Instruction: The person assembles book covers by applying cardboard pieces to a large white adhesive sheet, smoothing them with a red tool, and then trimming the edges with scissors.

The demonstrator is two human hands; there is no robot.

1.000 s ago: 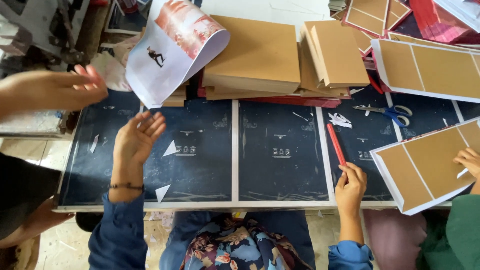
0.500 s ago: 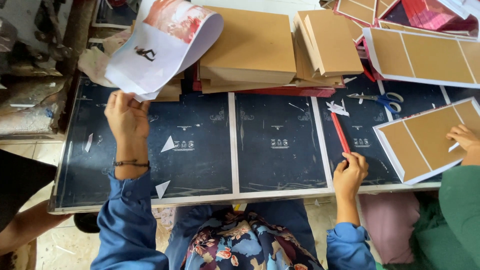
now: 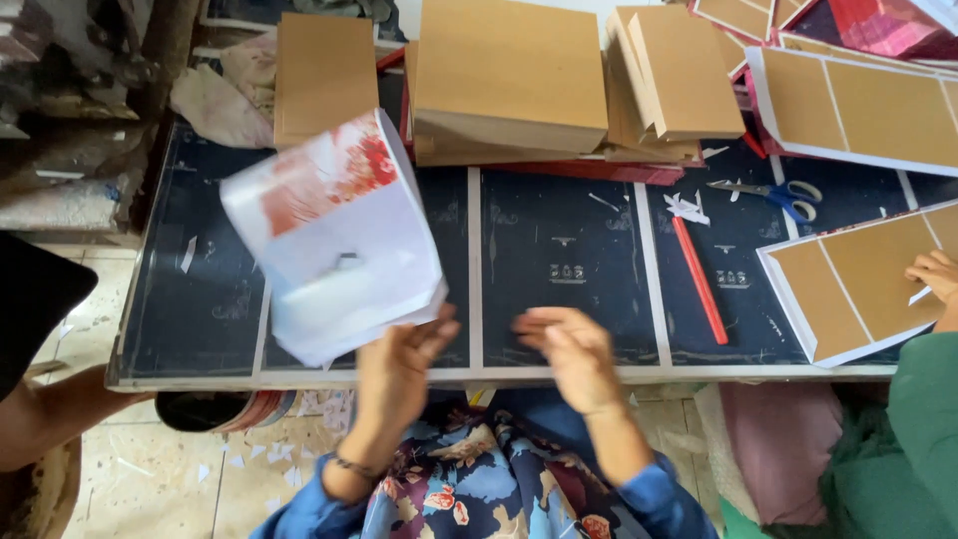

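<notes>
Left hand (image 3: 399, 364) pinches lower right corner of white printed sheet (image 3: 334, 240) (motion-blurred, red picture at top), sheet raised over dark bench (image 3: 559, 250). Sheet lies up and left of hand, long axis toward far left. Right hand (image 3: 569, 354) empty, fingers loosely spread, just right of sheet; left hand nearer. Red pencil (image 3: 699, 279) and blue-handled scissors (image 3: 778, 192) well to right; brown board stacks (image 3: 509, 80) beyond.

Blue sleeves, floral garment, left-wrist bracelet (image 3: 356, 466)
</notes>
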